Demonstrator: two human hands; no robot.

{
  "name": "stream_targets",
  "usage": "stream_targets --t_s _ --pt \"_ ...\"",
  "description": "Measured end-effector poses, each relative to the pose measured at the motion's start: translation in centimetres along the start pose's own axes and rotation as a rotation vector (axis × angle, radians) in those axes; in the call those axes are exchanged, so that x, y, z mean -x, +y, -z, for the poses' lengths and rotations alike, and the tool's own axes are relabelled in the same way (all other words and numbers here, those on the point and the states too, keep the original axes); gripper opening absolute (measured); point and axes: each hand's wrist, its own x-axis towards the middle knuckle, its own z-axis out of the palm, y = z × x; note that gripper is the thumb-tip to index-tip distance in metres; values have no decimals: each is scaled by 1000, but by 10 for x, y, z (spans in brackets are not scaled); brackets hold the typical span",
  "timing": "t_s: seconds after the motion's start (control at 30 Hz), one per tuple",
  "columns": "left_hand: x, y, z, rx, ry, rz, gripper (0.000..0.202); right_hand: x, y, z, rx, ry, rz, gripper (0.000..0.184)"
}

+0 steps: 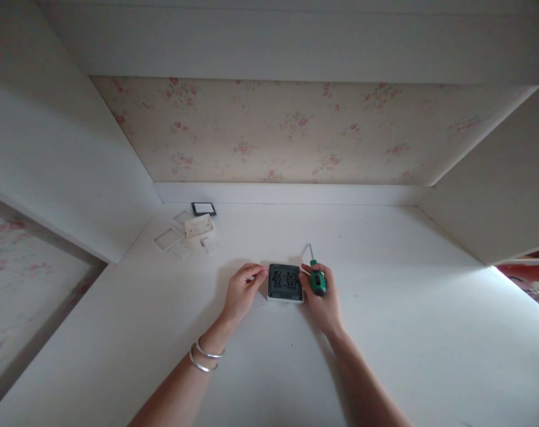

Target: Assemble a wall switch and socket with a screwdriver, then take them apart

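Now a screwdriver point(318, 283) is held by the right hand point(326, 299). A switch box point(285, 281) is set just left, lower middle.

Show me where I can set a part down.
Bare room: the tabletop right of the right hand, toward the right side panel, and left of the left hand, in front of the clear plates. Crowded: back left, where they cluster with the white box and black-framed piece, and the middle, around the dark square unit and green screwdriver.
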Motion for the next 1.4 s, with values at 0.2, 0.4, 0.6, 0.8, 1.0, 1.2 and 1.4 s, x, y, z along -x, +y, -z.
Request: stream_targets --t_s 0.2,0.4,0.6,0.8,1.0,1.2,1.4 --pt "2 1 0 -31 -14 -38 26 2 -3 -2 89 -9 22 31" --pt "2 4 -4 -104 -14 -126 23 3 -5 -3 136 -15 32 31" --pt "2 3 -5 -154 -27 -187 20 4 -4 -2 104 -19 54 33" --pt "4 2 -4 -233 -23 -284 21 4 -2 -3 90 -8 67 34" --pt "4 -3 -2 -345 -14 -384 20 4 1 -1 116 -12 74 31" --pt "6 2 1 -508 -62 -505 21 4 -1 -1 142 -5 85 31" --pt "6 5 -1 -441 -49 -422 18 4 -2 -2 117 -5 78 31"
